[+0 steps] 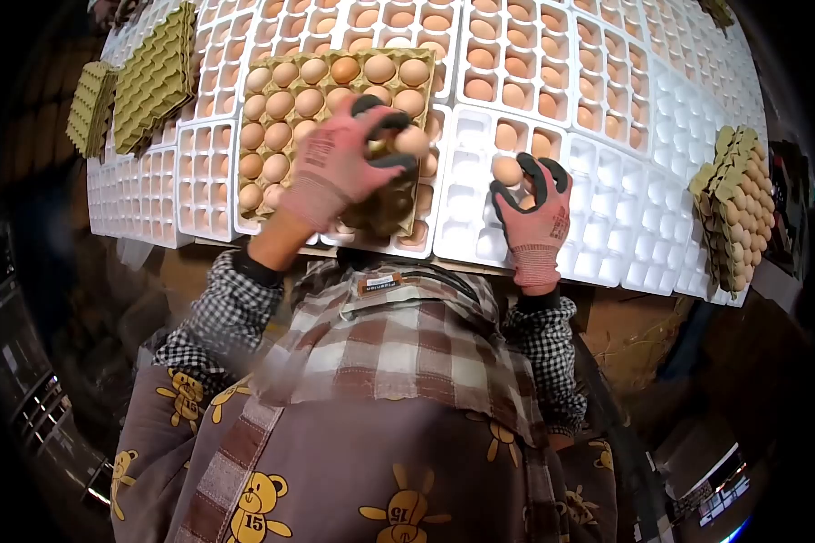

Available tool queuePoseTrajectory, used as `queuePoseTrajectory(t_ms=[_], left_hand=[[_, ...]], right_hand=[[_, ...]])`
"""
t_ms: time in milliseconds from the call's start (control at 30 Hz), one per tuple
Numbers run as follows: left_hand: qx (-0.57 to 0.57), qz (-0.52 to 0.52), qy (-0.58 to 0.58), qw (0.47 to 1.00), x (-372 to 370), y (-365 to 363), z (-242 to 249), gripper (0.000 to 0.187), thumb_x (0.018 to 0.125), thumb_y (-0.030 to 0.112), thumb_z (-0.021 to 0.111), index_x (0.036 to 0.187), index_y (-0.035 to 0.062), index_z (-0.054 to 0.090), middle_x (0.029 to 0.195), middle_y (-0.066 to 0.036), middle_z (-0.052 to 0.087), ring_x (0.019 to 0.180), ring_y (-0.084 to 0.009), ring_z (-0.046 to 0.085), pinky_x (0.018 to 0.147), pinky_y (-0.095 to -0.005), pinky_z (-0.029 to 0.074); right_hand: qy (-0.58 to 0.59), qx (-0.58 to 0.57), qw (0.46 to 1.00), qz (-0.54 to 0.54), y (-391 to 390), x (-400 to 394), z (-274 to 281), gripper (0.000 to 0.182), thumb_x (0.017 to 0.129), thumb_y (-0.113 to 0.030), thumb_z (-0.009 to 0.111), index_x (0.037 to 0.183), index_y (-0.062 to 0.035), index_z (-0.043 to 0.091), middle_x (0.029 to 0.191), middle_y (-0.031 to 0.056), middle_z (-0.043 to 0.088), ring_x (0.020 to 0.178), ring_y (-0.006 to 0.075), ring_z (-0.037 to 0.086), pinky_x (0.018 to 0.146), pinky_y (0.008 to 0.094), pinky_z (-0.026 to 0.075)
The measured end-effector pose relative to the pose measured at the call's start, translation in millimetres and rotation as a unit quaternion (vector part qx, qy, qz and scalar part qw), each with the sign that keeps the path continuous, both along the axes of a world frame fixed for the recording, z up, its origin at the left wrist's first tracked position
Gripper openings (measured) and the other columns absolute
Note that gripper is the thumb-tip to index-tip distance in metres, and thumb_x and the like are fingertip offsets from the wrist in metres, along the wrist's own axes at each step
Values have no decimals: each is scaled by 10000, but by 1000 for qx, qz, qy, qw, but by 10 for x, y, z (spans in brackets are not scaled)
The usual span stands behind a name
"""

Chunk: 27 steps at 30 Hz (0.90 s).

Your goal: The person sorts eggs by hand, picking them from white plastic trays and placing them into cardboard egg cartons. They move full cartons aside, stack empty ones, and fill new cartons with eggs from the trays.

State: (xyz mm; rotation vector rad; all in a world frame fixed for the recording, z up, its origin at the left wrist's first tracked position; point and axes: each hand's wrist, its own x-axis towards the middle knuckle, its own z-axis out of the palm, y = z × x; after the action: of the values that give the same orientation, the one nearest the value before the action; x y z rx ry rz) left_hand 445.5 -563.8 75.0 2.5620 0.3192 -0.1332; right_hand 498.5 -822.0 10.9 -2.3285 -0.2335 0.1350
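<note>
Pink gloves with dark fingertips cover both hands. My left hand (349, 158) is over the right part of a yellowish pulp tray (335, 56) of brown eggs, its fingers curled beside an egg (412, 141) at the fingertips. Below that hand the pulp tray shows bare cups. My right hand (536, 206) is over a white foam tray (469, 231), with its fingers closed around an egg (507, 171). Two eggs (523, 139) sit in the upper cups of that foam tray, and part of another egg shows between my fingers.
Foam trays filled with eggs (516, 68) extend across the back and left. White foam trays with bare cups (607, 213) lie to the right. Stacked pulp trays (157, 77) stand at the far left. More pulp trays with eggs (738, 213) lean at the right edge.
</note>
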Motion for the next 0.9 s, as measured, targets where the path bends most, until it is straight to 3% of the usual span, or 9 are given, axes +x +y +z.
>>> queuePoseTrajectory(t_ms=[100,233,333,433,600,700,767,833,900], left_hand=[[119,-138,2,983,193,-698,-209,487,748,317,790,1199,236,624,1252,-112,547,973,-298,661,792,-377,558],[138,-88,-12,987,572,-837,-519,412,834,287,689,1236,242,608,1242,-116,562,954,-300,668,791,-380,561],[60,-62,-42,995,612,-879,-610,436,836,229,687,1254,146,590,1171,-97,615,966,-300,660,798,-389,554],[-23,-65,-69,995,231,-1043,-583,461,807,217,723,1241,129,595,1171,-113,618,983,-316,648,816,-395,548],[98,-131,84,983,-158,-1173,-610,464,775,226,749,1201,110,607,1245,-132,572,1045,-335,624,879,-407,527],[-34,-56,-70,995,19,-1115,-545,518,786,201,713,1271,94,568,1273,-167,537,1088,-367,586,886,-428,511],[22,-55,-148,987,303,-1028,-743,571,818,197,663,1337,23,501,1366,-232,481,1249,-433,462,1058,-496,380],[166,-134,-40,976,453,-1013,-1011,603,841,275,641,1366,25,481,1422,-250,443,1332,-427,396,1128,-529,298],[90,-149,-40,984,337,-1019,-970,582,827,251,635,1356,46,508,1418,-211,468,1350,-420,386,1162,-511,278]], right_hand=[[0,-120,993,10,-251,-32,-262,643,694,-256,826,1288,-161,598,1355,99,484,1141,304,596,902,398,531],[22,-101,994,47,-370,5,-425,590,751,-242,767,1302,-139,584,1317,131,526,1159,310,590,901,389,523],[-24,37,999,22,-414,-62,-375,555,754,-204,745,1283,-131,591,1295,148,521,1155,340,561,937,427,481],[-68,-44,995,65,-537,-225,-617,526,750,-162,728,1258,-122,598,1284,151,515,1168,357,517,983,471,415],[-103,-39,993,37,-517,-294,-705,513,751,-145,723,1248,-96,602,1295,136,515,1200,334,495,1007,491,372],[-109,-49,992,52,-533,-265,-752,485,757,-140,718,1230,-101,619,1284,130,525,1193,324,504,1000,477,377],[-112,-67,990,47,-494,-293,-720,481,758,-139,717,1227,-98,622,1276,134,531,1189,327,508,994,472,383],[-123,-86,987,48,-491,-274,-656,477,758,-138,717,1224,-95,624,1268,138,537,1186,330,512,988,466,389],[-107,-54,992,46,-449,-232,-616,477,759,-129,718,1224,-81,625,1251,154,546,1177,350,518,990,472,394]])
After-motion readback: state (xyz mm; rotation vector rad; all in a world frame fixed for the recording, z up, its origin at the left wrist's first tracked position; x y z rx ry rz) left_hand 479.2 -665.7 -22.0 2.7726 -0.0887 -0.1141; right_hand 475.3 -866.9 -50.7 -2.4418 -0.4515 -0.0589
